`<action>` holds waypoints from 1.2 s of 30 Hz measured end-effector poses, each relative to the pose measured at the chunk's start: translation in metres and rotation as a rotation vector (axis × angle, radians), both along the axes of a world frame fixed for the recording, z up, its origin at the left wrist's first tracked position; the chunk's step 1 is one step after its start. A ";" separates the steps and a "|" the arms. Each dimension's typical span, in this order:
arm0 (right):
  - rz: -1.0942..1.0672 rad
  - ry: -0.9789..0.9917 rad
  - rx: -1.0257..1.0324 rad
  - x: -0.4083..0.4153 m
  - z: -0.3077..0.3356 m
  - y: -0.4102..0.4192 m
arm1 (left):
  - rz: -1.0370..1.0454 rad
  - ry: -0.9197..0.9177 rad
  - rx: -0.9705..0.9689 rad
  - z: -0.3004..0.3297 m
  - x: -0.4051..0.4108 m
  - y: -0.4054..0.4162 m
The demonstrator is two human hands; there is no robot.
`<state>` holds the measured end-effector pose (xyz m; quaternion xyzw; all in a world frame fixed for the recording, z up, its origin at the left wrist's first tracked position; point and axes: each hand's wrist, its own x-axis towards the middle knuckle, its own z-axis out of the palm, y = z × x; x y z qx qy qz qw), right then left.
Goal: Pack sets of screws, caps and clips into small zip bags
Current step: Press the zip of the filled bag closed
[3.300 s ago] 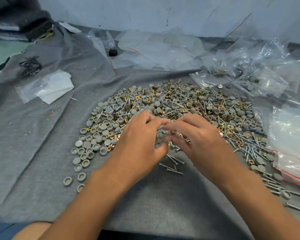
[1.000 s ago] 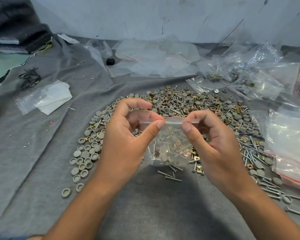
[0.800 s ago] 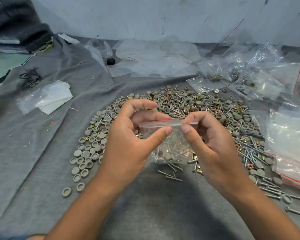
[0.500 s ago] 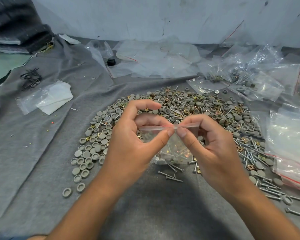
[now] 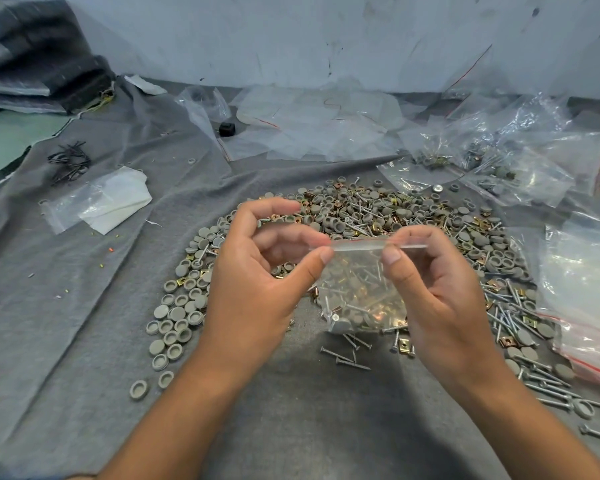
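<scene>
Bag [image 5: 359,289], clear, holding screws, caps and clips, frame centre: top edge pinched in left hand [image 5: 257,282] grip and right hand [image 5: 437,292] grip, above hardware heap [image 5: 378,216].

A wrinkled grey felt cloth [image 5: 84,306] covers the work surface and runs back to a pale, scuffed wall [image 5: 291,36]. At the far left a stack of dark folded fabric [image 5: 39,71] lies beside a strip of green surface [image 5: 11,136] that the cloth leaves bare. A small tangle of thin black wire ties [image 5: 69,161] rests on the cloth near that edge, and just in front of it lies a folded white sheet [image 5: 118,199], partly inside clear plastic. A small black cube-shaped object [image 5: 227,128] sits further back, near the middle, against loose clear film. Tiny coloured specks [image 5: 110,250] are scattered over the cloth on the left.
</scene>
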<state>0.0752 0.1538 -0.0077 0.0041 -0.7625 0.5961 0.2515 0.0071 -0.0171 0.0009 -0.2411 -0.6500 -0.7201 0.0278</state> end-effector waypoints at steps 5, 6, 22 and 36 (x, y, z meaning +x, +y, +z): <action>0.005 -0.008 -0.023 0.001 0.000 0.001 | -0.008 -0.016 -0.005 -0.001 0.000 0.000; 0.016 -0.002 -0.042 0.001 0.000 0.001 | -0.009 -0.016 -0.014 -0.002 -0.001 0.000; 0.019 0.058 -0.015 0.003 0.004 -0.005 | -0.026 0.091 -0.116 0.000 0.006 0.003; 0.073 0.088 -0.023 0.004 0.005 -0.005 | -0.061 0.129 -0.177 0.000 0.009 0.006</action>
